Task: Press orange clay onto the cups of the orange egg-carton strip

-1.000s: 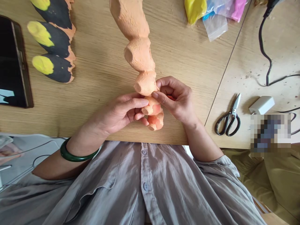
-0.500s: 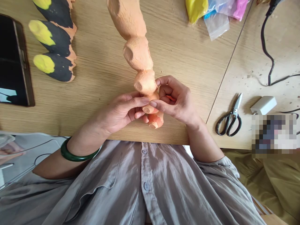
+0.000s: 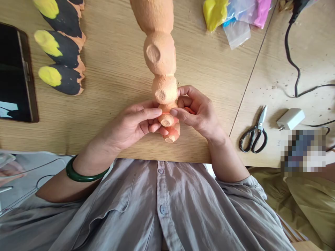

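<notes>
A peach-coloured, rough-surfaced piece made of several rounded segments (image 3: 161, 54) runs from the top of the view down to the table's front edge. Round dents mark its segments, and its lowest ones carry smooth orange patches that look like soft clay. My left hand (image 3: 136, 122) grips it from the left near the small end, thumb on top and fingers beneath. On the other side, my right hand (image 3: 195, 109) presses its thumb to the same narrow part. A bit of orange clay (image 3: 190, 110) shows inside the curled right fingers. The fingertips behind the piece are hidden.
A similar segmented piece in black and yellow (image 3: 69, 50) lies at upper left, beside a dark phone (image 3: 15, 73). Bags of coloured clay (image 3: 216, 14) lie at the top. To the right are scissors (image 3: 253, 132), a white adapter (image 3: 291, 118) and a black cable (image 3: 289, 48).
The segmented piece has rolled and its upper part has swung to the right, so its dents face me more. Both hands keep their hold near the small end.
</notes>
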Action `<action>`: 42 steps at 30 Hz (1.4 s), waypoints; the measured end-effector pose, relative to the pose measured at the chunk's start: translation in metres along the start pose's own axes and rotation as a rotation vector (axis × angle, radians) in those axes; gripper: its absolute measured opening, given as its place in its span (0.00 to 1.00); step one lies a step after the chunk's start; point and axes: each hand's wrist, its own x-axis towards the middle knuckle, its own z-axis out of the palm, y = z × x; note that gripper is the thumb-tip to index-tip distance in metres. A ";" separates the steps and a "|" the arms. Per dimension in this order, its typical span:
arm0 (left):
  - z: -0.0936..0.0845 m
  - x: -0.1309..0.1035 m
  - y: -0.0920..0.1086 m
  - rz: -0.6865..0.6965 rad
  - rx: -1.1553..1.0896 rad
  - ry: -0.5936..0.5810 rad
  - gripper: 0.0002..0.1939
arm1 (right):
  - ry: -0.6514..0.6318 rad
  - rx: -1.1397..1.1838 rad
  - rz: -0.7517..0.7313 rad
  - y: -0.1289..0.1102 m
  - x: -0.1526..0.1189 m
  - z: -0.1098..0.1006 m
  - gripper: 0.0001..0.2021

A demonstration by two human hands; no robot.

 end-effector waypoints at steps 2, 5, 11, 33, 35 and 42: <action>-0.002 0.002 0.002 0.017 0.028 -0.002 0.13 | -0.019 0.061 0.020 -0.001 0.000 0.000 0.31; 0.000 0.008 0.005 0.055 0.060 -0.017 0.14 | 0.017 0.173 0.040 -0.003 0.000 0.001 0.29; 0.009 0.023 0.013 0.082 0.160 -0.003 0.19 | 0.118 0.180 0.014 -0.002 0.002 0.000 0.30; 0.009 0.041 0.015 -0.134 -0.022 -0.225 0.27 | 0.209 0.110 -0.234 0.013 0.015 -0.028 0.27; 0.010 0.039 0.013 -0.078 0.018 -0.218 0.27 | 0.209 0.111 -0.230 0.014 0.016 -0.027 0.26; 0.014 0.036 0.006 0.106 0.013 -0.206 0.20 | 0.260 0.121 -0.171 0.022 0.017 -0.025 0.28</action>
